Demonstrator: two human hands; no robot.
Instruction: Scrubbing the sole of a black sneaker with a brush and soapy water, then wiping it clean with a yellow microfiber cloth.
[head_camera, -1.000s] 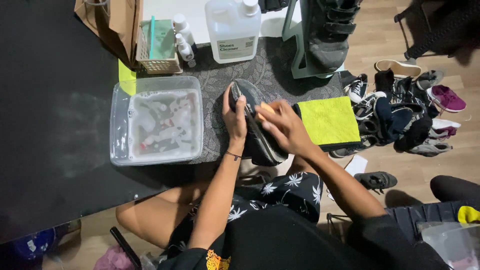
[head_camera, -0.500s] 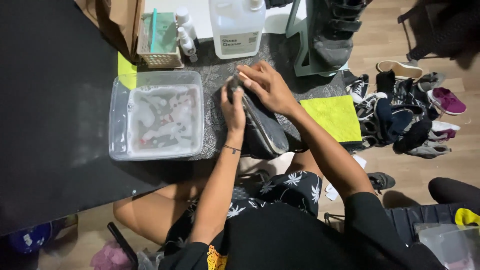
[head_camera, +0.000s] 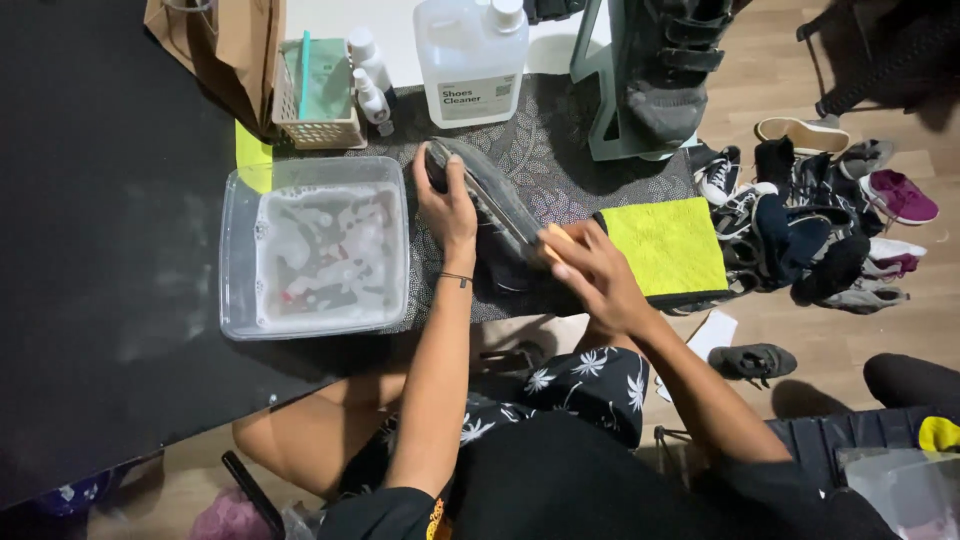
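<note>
A dark shoe (head_camera: 490, 215) is steadied on the mat (head_camera: 560, 170) by the left hand (head_camera: 447, 205), clamped over its toe. A brush (head_camera: 556, 240) is gripped in the right hand (head_camera: 590, 275) against the shoe's side: scrubbing is judged underway. A soapy tub (head_camera: 240, 250) lies just beside, a yellow cloth (head_camera: 665, 245) at right.

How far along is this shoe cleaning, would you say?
Set up looks done: the clear tub holds foamy water and a yellow cloth lies spread beside the work. In hand: the left hand steadies a dark shoe while the right hand scrubs it with a brush. Left: a pile of shoes waits on the floor.
</note>
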